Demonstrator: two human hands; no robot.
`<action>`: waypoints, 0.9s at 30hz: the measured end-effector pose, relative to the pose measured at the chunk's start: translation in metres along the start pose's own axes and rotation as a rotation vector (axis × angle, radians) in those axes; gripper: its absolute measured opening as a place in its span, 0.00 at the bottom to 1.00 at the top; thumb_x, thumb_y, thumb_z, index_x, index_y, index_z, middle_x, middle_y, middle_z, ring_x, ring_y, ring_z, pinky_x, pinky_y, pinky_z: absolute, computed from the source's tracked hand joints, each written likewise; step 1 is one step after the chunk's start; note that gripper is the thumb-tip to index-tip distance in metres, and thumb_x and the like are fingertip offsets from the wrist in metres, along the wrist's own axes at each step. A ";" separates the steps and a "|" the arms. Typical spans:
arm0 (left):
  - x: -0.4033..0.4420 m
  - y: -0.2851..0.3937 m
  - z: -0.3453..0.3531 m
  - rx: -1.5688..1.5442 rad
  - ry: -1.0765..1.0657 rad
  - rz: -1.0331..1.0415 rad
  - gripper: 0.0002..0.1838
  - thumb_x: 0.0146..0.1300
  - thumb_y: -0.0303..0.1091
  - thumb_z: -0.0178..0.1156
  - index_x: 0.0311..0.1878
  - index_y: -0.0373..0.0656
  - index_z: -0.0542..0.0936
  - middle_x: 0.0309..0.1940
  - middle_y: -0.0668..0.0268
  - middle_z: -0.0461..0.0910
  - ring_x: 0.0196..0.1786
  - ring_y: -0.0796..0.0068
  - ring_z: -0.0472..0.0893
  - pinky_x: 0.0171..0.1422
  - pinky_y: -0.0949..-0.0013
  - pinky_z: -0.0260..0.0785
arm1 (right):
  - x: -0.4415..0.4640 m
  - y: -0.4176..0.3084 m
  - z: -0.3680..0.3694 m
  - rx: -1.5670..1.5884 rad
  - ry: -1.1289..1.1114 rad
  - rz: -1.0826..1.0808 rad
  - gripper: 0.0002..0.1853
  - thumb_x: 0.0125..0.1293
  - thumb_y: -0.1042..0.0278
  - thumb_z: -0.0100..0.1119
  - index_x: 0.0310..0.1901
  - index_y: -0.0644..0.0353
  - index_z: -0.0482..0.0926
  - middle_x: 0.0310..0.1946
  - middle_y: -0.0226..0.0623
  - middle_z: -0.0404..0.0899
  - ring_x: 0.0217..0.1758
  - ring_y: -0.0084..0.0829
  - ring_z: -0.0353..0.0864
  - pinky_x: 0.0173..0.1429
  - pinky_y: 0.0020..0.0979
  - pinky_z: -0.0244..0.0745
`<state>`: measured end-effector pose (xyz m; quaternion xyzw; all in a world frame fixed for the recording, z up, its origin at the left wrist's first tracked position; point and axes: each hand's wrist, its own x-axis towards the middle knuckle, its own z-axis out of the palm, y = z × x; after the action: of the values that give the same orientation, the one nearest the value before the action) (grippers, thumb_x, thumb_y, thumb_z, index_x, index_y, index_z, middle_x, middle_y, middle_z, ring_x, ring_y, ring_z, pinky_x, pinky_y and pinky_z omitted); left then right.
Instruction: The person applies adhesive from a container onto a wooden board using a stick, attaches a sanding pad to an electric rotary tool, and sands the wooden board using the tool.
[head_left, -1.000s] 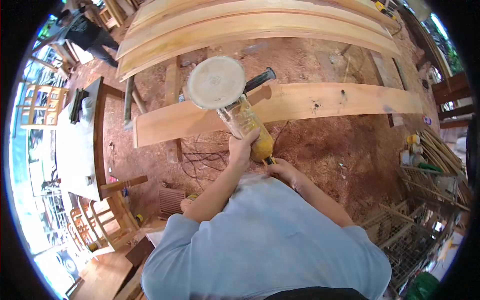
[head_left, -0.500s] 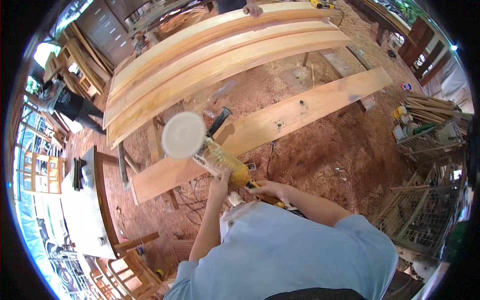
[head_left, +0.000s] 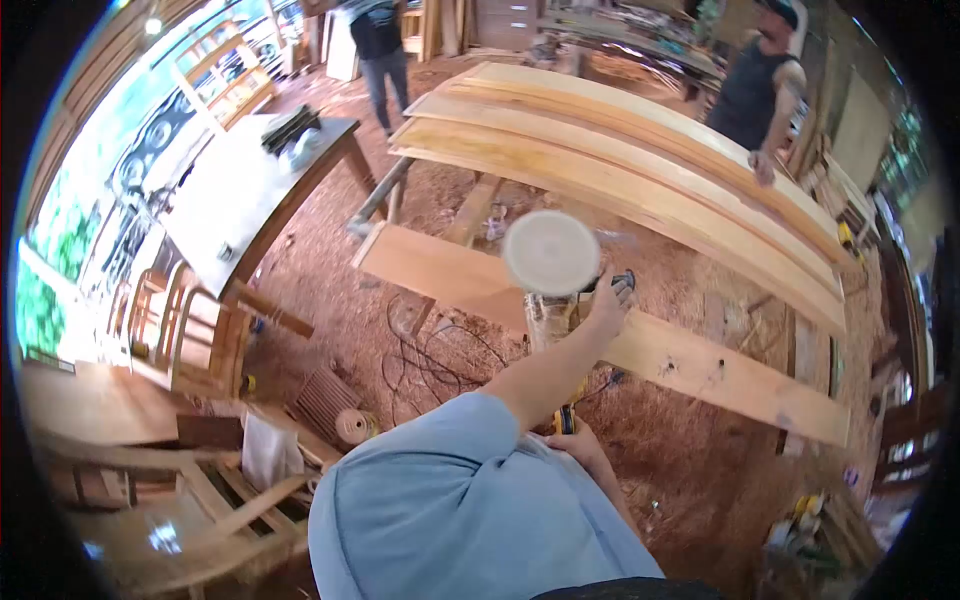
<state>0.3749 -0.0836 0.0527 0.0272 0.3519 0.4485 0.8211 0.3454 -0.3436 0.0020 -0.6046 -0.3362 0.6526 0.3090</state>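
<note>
A yellow-and-black angle grinder with a round pale disc [head_left: 551, 253] is in my hands, its disc turned up toward me. My left hand [head_left: 610, 302] is closed around the black side handle [head_left: 624, 281], its arm stretched across the tool. Lower down, my right hand [head_left: 578, 447] wraps the rear grip [head_left: 567, 418]. The grinder's body [head_left: 548, 320] is partly hidden behind my left forearm. Behind and below the tool lies a single wooden plank [head_left: 690, 358] with dark spots; the disc overlaps it in view.
Long wide boards [head_left: 600, 165] rest on supports beyond the plank. A person in a dark sleeveless top [head_left: 745, 95] has a hand on them; another person [head_left: 378, 60] stands far left. Cables [head_left: 430, 360] lie on the sawdust floor. A table [head_left: 250, 205] and wooden chairs [head_left: 185, 330] stand left.
My left hand has shifted from the grinder's body to its side handle. The grinder now points more straight ahead, and my view has swung left.
</note>
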 end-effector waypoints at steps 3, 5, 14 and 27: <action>0.013 0.009 0.023 -0.060 0.104 0.146 0.36 0.61 0.67 0.59 0.54 0.41 0.73 0.49 0.61 0.76 0.49 0.64 0.76 0.53 0.61 0.68 | 0.004 0.010 -0.004 0.012 0.003 0.015 0.31 0.42 0.71 0.74 0.52 0.66 0.77 0.39 0.34 0.81 0.39 0.23 0.78 0.47 0.30 0.75; 0.001 0.001 0.031 0.187 0.110 0.137 0.33 0.61 0.65 0.60 0.49 0.41 0.75 0.42 0.60 0.78 0.44 0.64 0.77 0.48 0.59 0.69 | 0.013 0.020 -0.004 -0.030 0.043 -0.035 0.31 0.43 0.70 0.74 0.53 0.67 0.76 0.42 0.38 0.82 0.43 0.29 0.81 0.49 0.32 0.76; -0.198 -0.082 0.031 1.166 -0.356 -0.265 0.19 0.60 0.39 0.64 0.40 0.27 0.81 0.31 0.56 0.83 0.36 0.64 0.82 0.43 0.62 0.76 | -0.005 0.013 -0.007 -0.207 0.057 -0.110 0.36 0.47 0.69 0.74 0.61 0.65 0.72 0.53 0.42 0.79 0.57 0.37 0.76 0.62 0.35 0.69; -0.169 -0.038 0.051 1.778 -0.745 0.160 0.22 0.60 0.42 0.58 0.20 0.30 0.73 0.10 0.65 0.60 0.18 0.81 0.65 0.23 0.61 0.60 | -0.005 0.002 0.007 -0.214 0.180 -0.143 0.40 0.42 0.58 0.72 0.60 0.63 0.73 0.48 0.52 0.81 0.51 0.44 0.81 0.58 0.40 0.73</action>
<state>0.3735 -0.2201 0.1711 0.8030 0.2770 0.0357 0.5265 0.3391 -0.3491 0.0032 -0.6647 -0.4169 0.5327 0.3173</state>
